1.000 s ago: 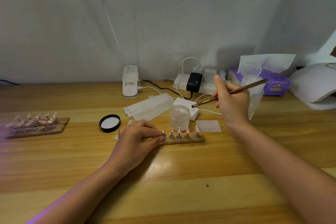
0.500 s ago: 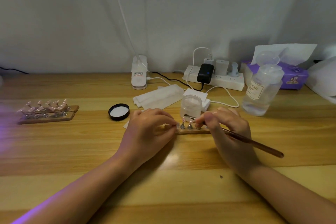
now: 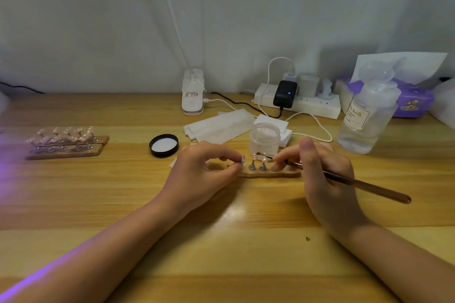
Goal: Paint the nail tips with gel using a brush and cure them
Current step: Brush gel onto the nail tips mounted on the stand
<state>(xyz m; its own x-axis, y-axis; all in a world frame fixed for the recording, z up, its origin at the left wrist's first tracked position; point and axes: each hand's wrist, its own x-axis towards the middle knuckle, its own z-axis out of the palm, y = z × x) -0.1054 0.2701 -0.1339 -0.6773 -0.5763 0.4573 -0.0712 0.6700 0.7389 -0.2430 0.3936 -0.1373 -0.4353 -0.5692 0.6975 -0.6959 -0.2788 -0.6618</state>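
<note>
Between the two hands a narrow wooden strip (image 3: 268, 174) lies on the table (image 3: 221, 241), with small metal cone stands holding pale pink nail tips (image 3: 257, 163) upright in a row. The left hand (image 3: 204, 172) pinches the stand at the strip's left end. The right hand (image 3: 327, 179) pinches a thin brown brush (image 3: 357, 182), its bristle end over the middle tips. Just behind the hands stands an open frosted jar (image 3: 264, 139); its black lid (image 3: 163, 145) lies beyond the left hand.
</note>
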